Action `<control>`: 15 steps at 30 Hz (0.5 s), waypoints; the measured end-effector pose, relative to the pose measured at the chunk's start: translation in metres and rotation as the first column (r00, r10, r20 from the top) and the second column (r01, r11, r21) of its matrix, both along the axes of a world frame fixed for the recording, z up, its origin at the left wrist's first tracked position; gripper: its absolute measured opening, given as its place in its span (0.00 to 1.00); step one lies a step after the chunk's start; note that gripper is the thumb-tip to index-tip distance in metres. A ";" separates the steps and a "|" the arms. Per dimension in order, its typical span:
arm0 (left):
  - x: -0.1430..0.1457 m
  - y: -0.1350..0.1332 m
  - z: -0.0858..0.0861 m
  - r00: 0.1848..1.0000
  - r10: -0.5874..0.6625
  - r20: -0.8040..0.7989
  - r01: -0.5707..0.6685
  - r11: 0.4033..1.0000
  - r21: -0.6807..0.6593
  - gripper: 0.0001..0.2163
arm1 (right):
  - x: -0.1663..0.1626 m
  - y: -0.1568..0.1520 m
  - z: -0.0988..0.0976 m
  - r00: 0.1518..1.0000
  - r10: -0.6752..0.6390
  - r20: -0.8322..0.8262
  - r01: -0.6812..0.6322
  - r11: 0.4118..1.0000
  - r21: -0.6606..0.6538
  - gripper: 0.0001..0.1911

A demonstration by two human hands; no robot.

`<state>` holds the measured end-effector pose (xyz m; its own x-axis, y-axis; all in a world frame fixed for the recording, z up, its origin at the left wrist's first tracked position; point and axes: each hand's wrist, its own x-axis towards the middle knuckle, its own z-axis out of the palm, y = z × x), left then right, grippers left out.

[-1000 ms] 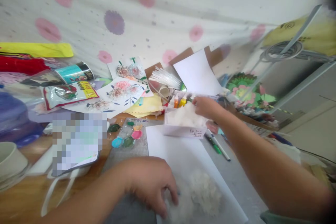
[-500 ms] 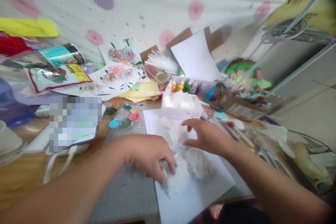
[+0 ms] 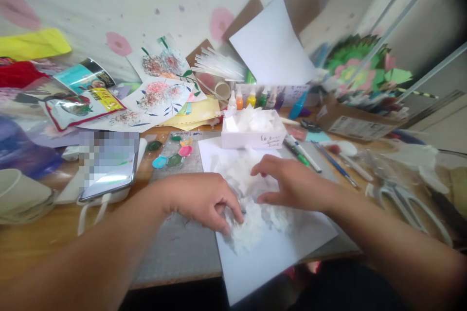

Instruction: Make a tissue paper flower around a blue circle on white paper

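Note:
A white paper sheet [image 3: 270,257] lies on a grey mat [image 3: 182,248] at the table's near edge. A fluffy clump of white tissue [image 3: 255,226] sits on the sheet. My left hand [image 3: 202,201] has its fingers curled, pinching the clump's left side. My right hand [image 3: 294,182] rests just right of it, thumb and fingers closed on a thin tissue piece [image 3: 237,172] at the clump's far side. Behind the sheet stands a small white box [image 3: 255,140] filled with tissue pieces.
A phone [image 3: 109,170] lies left of the mat, beside paint blobs [image 3: 175,154]. Small paint bottles [image 3: 255,99], flower pictures [image 3: 160,97] and a leaning white sheet [image 3: 272,48] stand at the back. Pens [image 3: 304,154], scissors [image 3: 404,199] and a cardboard box [image 3: 359,125] lie to the right. Stacked bowls [image 3: 18,199] sit far left.
My right hand came back from the white box to the clump on the sheet, bringing a tissue piece. My left hand stayed on the clump. The view tilted down.

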<state>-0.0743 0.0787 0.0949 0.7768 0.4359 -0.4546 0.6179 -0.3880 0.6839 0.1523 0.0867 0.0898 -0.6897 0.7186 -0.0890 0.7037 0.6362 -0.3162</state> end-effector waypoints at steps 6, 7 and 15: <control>0.004 -0.002 0.006 0.999 -0.016 -0.040 0.017 0.999 0.033 0.15 | -0.020 0.018 -0.011 0.978 -0.067 0.197 0.005 0.954 0.301 0.14; 0.003 -0.002 0.007 0.999 -0.014 -0.043 0.016 0.998 0.054 0.15 | -0.017 0.023 -0.011 0.974 -0.127 0.186 0.060 0.942 0.331 0.13; -0.007 -0.016 -0.008 0.974 0.165 0.158 -0.191 0.967 0.170 0.11 | 0.029 0.026 0.000 0.977 -0.206 -0.057 0.212 0.966 0.148 0.06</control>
